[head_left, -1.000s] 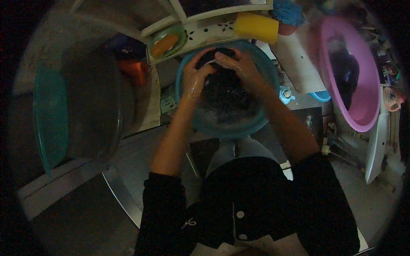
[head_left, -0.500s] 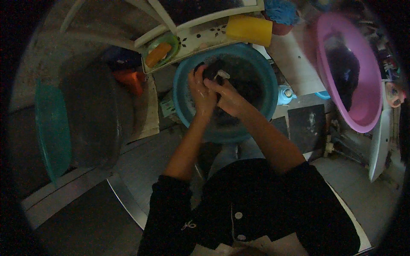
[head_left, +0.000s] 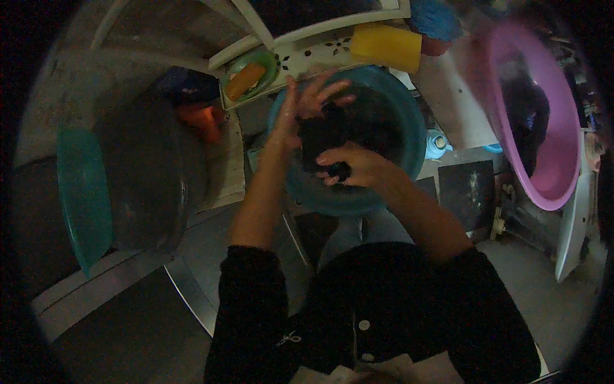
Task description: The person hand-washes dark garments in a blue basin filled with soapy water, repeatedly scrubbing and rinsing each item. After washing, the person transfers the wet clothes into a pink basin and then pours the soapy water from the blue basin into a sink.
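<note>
**Dark cloth gripped over the blue basin**

The dark cloth (head_left: 323,137) sits at the upper middle of the frame, held above the round blue basin (head_left: 409,121) and partly against its dark inside, so its edges are hard to pick out. The left hand (head_left: 307,102) is raised at the cloth's upper left, palm turned toward it, with the fingers (head_left: 332,86) spread wide and pointing to the right; they lie against the cloth's top edge rather than closing around it. The right hand (head_left: 352,168) is just below, fingers curled tight around a bunched lower part of the cloth. Both forearms come up from the bottom of the frame out of black sleeves.

Around the basin: a yellow cylinder-shaped container (head_left: 385,46) lies just above its upper rim, beside a blue bundle (head_left: 435,19) at the top edge. To the upper left of the basin, a small green dish (head_left: 268,64) holds an orange bar (head_left: 244,80). A large pink basin (head_left: 550,160) stands at the right of the frame with something dark inside. At the left, a big dark tub (head_left: 150,173) stands next to a teal lid (head_left: 83,198), with an orange object (head_left: 201,118) between the tub and the blue basin. A small light-blue bottle (head_left: 437,144) stands just right of the blue basin.
</note>
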The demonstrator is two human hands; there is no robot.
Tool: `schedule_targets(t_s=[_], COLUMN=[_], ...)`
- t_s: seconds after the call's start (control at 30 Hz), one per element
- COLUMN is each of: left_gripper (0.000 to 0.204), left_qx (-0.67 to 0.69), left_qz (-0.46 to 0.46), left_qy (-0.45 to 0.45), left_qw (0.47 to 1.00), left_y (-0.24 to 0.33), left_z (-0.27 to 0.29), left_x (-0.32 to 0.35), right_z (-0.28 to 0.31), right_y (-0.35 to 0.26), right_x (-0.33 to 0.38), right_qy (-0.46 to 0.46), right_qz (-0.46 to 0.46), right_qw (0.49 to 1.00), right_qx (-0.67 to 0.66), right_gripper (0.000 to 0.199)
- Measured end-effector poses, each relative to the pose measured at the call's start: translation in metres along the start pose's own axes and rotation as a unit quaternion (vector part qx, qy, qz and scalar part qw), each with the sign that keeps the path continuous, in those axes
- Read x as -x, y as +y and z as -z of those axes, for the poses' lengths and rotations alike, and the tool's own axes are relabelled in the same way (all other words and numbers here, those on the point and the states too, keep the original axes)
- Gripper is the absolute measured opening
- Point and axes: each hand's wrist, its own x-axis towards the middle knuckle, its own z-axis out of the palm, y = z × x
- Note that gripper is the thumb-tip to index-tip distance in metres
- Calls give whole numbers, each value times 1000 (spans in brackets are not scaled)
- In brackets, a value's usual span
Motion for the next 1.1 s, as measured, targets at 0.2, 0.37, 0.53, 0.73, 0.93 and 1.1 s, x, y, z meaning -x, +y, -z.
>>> schedule_targets(t_s=[0.2, 0.37, 0.53, 0.73, 0.93, 1.1], left_gripper=[58, 20, 15, 43, 89, 76], left_qx=[-30, -479, -547, -536, -210, 14], left_qz=[-1, -54, -143, -144, 123, 45], left_qy=[-12, 205, 288, 224, 155, -48], left_qw=[999, 852, 773, 801, 958, 998], left_y=[-34, -52, -64, -63, -12, -23], left_z=[10, 10, 13, 7, -10, -3], left_x=[16, 14, 6, 11, 13, -5], right_z=[6, 13, 18, 11, -26, -39], right_y=[6, 10, 21, 15, 1, 7], right_x=[12, 4, -8, 18, 19, -3], right_qy=[41, 231, 275, 139, 116, -48], right_qz=[-81, -65, 18, -18, -127, -37], right_qw=[955, 966, 935, 964, 975, 871], right_qx=[-283, 98, 221, -228, -141, -487], right_gripper=[22, 30, 38, 56, 24, 30])
